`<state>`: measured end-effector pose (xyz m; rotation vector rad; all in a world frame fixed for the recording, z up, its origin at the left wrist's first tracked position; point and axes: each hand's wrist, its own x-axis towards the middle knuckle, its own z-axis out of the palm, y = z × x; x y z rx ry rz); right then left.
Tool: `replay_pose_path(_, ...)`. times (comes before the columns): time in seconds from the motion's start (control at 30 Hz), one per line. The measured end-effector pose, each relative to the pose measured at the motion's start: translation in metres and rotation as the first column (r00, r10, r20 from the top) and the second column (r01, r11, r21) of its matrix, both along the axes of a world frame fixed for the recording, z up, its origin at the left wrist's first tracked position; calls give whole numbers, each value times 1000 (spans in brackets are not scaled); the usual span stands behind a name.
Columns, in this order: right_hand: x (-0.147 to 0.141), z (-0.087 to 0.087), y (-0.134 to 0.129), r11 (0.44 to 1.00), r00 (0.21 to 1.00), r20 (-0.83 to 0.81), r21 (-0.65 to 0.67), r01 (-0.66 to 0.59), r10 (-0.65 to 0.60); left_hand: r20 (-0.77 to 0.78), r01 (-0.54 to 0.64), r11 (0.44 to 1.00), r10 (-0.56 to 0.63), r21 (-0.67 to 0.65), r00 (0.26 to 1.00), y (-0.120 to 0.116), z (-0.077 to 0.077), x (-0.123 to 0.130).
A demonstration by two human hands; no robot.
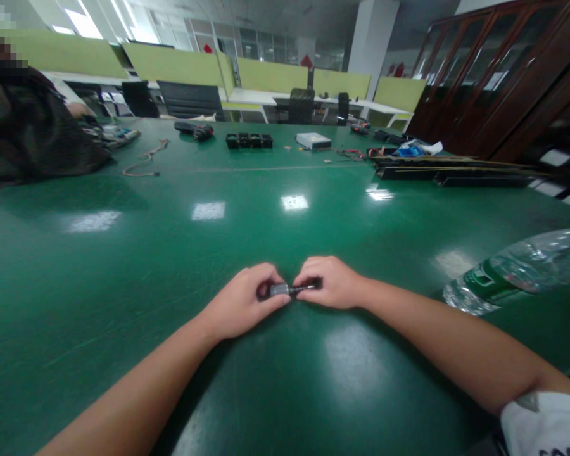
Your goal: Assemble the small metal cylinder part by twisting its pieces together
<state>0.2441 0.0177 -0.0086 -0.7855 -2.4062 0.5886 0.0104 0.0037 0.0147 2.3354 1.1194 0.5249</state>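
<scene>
A small, slim object (280,289) with a grey barrel and a thinner, ridged black end lies level between my hands, just over the green table (247,234). My left hand (240,303) curls around the grey end, with thumb and fingers closed on it. From the other side my right hand (330,282) pinches the thin black end. The fingertips of both hands almost meet at the middle of the object. Its outer ends are partly covered by my fingers, and I cannot make out its exact kind.
A large clear plastic bottle (517,269) lies near my right forearm. Along the far side are a power drill (194,130), a black fan block (249,140), a silver box (313,140), a cable (145,158) and long black rails (456,171). Another person (33,120) is at the left.
</scene>
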Motion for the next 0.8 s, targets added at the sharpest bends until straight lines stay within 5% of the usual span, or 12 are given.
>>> replay_pose_path(0.8,2,-1,1,1000,1000,-26,23,11,-10,2,1,1000,-1,-17,1000,1,0,0)
